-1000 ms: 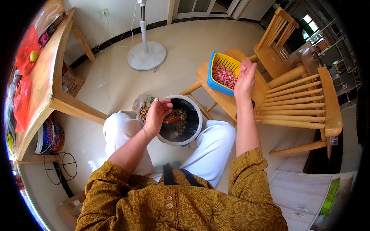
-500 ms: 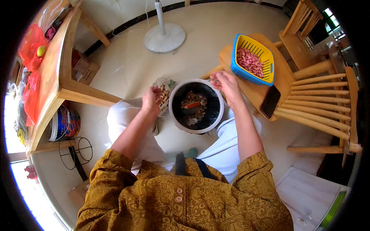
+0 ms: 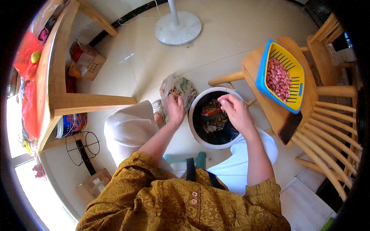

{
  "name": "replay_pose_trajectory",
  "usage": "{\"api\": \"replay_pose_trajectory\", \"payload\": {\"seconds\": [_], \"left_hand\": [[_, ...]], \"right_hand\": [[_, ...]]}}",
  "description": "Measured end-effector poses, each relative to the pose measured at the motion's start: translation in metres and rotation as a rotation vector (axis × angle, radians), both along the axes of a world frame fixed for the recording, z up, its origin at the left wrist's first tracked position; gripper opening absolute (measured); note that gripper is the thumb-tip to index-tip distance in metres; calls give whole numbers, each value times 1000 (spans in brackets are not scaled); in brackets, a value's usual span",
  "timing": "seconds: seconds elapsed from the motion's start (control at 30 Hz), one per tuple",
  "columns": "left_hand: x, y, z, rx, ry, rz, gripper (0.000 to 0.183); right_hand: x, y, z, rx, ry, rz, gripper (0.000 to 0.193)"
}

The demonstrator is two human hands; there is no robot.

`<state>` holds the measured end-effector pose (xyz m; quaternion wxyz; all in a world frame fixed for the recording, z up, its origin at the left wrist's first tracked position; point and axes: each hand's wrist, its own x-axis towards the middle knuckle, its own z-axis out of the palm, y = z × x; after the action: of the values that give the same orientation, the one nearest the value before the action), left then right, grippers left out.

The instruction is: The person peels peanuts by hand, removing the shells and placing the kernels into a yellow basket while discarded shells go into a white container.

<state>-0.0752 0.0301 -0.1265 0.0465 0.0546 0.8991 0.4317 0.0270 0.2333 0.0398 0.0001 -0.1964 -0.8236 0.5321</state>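
My left hand reaches to the near edge of a clear plastic bag on the floor, its fingers slightly apart. Inside the bag are unshelled peanuts, partly covered by those fingers. Over the right side of a round bin hangs my right hand, fingers curled and thumb pressed to them. Whatever they hold is too small to make out. The bin has a pale rim, a black liner, and shells with an orange-red scrap inside. Shelled pink peanuts fill part of a blue and yellow basket.
The basket stands on a wooden chair at the right, with a dark phone near it. A wooden table stands at the left. A white round stand base is ahead, and a green stool shows beneath me.
The view has shifted, so the surroundings appear displaced. My left hand has moved from beside the bag to its near edge. My right hand has come inward from the bin's far right rim.
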Motion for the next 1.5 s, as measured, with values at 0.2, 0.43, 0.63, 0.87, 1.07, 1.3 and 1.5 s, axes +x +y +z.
{"api": "replay_pose_trajectory", "payload": {"seconds": [0.2,0.43,0.63,0.87,1.07,1.3,1.5], "left_hand": [[-43,-24,-16,-514,18,346,34],[-63,-63,-59,260,-246,295,24],[-78,-27,79,480,-285,115,26],[-72,-47,79,-26,-48,-153,26],[-52,-50,80,-595,315,-106,32],[-55,-10,40,-247,38,-326,23],[-71,-19,-49,-964,339,-944,17]], "right_hand": [[-6,-1,-3,78,8,31,15],[-12,-8,-4,132,42,138,15],[-7,-7,-17,202,113,115,13],[0,-14,-17,233,154,128,14],[12,-13,-14,341,18,173,16],[6,-21,-3,408,16,256,15],[0,-22,-1,429,-13,331,14]]}}
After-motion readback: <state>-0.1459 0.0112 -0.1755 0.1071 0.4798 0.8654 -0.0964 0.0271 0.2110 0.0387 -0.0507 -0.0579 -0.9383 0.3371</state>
